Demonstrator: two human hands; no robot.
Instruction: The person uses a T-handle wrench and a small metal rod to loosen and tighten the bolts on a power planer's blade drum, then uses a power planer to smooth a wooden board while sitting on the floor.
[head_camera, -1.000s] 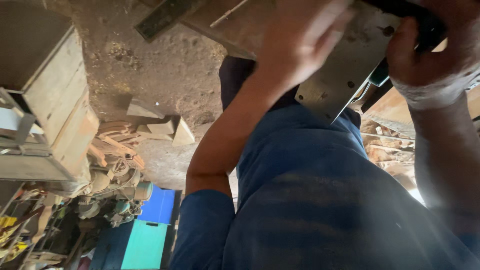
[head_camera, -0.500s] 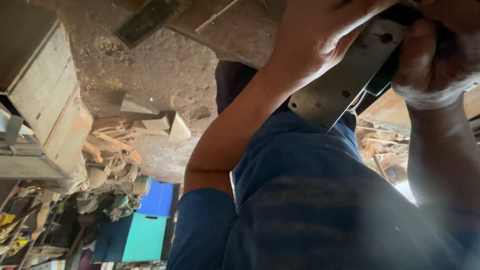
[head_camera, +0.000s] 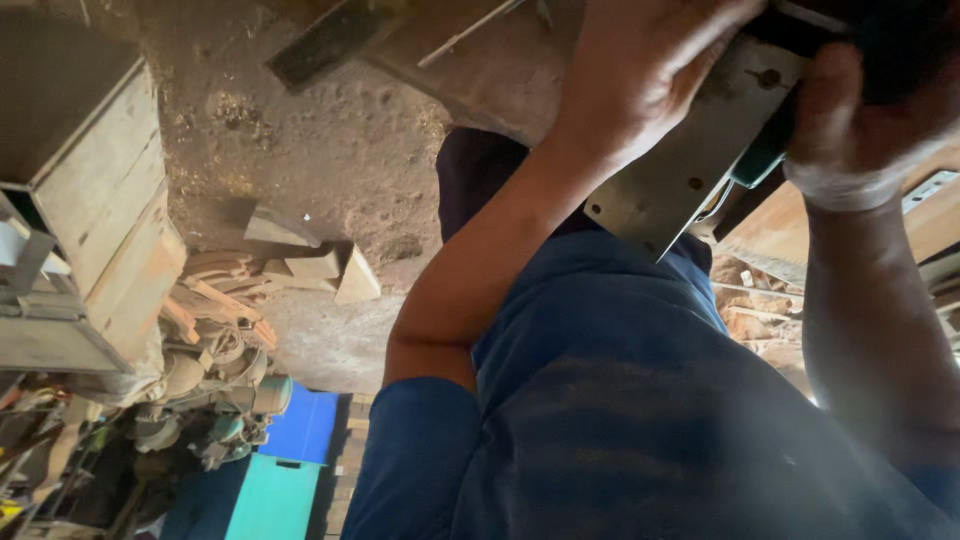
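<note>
Both hands grip a power tool with a flat grey metal base plate (head_camera: 690, 160) at the top right of the frame, held just above the person's blue-clothed body. One hand (head_camera: 640, 75), its bare forearm running down the middle of the picture to a rolled blue sleeve, lies with fingers curled over the upper edge of the plate. The other hand (head_camera: 860, 120), at the far right, is wrapped around the tool's dark body, where a teal part (head_camera: 765, 155) shows beside the plate. Which hand is left and which right cannot be told from this inverted, close view.

The plate is dull, scuffed metal, rectangular, with small screw holes near its corners; its lower corner hangs free over the blue cloth, and its top runs out of frame. The tool sits tight between the two arms, with little open room on either side.

Beyond it lies a dusty earthen floor (head_camera: 330, 150), the widest clear stretch in view, dotted with wooden offcuts (head_camera: 330, 265). A dark strip of wood (head_camera: 320, 45) crosses the top edge. A wooden crate (head_camera: 95, 215) crowds the left margin, with curved wooden pieces (head_camera: 215, 300) and clutter just beside it, and blue and teal panels (head_camera: 290, 460) at the bottom.
</note>
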